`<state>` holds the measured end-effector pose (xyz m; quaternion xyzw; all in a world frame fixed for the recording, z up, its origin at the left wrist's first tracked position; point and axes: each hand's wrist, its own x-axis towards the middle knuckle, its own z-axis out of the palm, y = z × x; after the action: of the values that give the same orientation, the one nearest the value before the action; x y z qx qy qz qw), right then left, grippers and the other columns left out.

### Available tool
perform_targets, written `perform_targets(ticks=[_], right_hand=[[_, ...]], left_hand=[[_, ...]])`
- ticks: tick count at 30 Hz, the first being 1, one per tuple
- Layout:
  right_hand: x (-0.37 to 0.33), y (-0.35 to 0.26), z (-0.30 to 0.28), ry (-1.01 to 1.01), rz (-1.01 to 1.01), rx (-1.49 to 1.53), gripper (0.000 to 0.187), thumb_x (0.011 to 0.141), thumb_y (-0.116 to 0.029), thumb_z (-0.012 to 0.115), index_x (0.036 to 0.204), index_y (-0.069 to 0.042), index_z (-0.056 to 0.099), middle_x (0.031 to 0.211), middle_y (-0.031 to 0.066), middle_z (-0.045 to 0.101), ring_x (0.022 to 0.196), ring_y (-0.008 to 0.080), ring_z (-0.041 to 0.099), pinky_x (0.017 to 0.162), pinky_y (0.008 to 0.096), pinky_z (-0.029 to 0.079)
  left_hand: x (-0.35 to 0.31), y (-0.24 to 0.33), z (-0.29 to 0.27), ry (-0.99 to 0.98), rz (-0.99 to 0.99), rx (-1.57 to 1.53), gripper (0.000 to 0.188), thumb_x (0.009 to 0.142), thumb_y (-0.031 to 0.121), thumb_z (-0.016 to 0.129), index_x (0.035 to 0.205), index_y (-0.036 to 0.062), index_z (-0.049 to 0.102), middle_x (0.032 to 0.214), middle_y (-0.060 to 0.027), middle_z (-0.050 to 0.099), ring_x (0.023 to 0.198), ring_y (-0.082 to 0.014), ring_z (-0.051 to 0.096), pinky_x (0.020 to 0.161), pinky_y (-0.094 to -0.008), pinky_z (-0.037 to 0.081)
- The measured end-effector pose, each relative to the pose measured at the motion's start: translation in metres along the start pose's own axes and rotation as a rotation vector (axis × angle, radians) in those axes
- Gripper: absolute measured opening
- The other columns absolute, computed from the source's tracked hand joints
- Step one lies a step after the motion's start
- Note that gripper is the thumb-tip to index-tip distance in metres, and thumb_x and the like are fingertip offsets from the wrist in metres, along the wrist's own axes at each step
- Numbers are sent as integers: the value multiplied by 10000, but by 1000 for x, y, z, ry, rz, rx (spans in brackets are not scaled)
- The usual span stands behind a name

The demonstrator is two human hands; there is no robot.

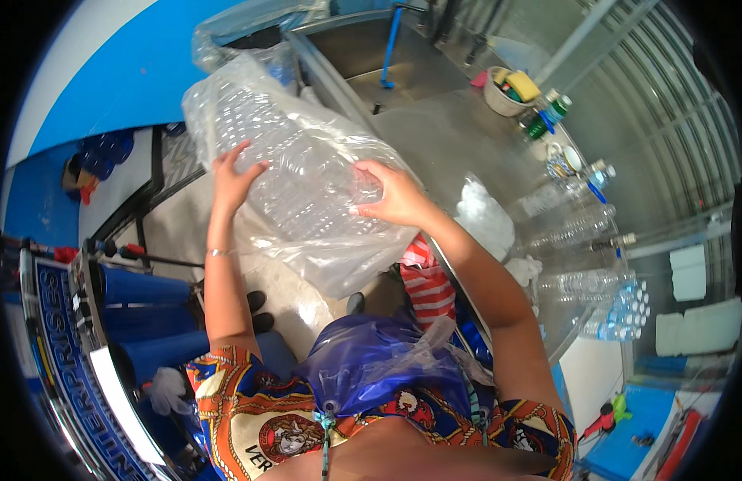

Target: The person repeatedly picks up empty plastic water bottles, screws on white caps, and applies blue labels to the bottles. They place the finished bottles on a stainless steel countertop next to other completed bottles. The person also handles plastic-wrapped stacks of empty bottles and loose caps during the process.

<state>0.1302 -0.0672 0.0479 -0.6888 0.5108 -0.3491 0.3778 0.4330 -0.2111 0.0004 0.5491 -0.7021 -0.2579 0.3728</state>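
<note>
Plastic bag [303, 172] bulges between left grip [233, 183] and right grip [393, 196].

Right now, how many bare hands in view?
2: left hand at the left side of the clear bag of bottles, right hand at its right side. No hidden ones apparent.
</note>
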Motion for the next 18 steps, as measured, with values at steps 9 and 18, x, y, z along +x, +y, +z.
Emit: perform_targets(ticks=[9,18], right_hand=[[-200,21,-89,796,-107,-225,728,748,-204,789,1356,-21,433,1333,149,520,1243,256,490,1051,398,377],[-476,153,-119,1876,678,-506,700,786,-197,792,1353,0,431,1237,176,539,1068,253,559,899,358,461]], left_hand=[[-87,141,7,2,429,-573,776,780,353,741,1413,34,423,1505,-176,287,1348,-361,372,1084,-492,331],[-166,251,135,-922,394,-714,775,689,368,762,1373,115,500,1456,-147,306,1233,-347,470,1045,-467,370]])
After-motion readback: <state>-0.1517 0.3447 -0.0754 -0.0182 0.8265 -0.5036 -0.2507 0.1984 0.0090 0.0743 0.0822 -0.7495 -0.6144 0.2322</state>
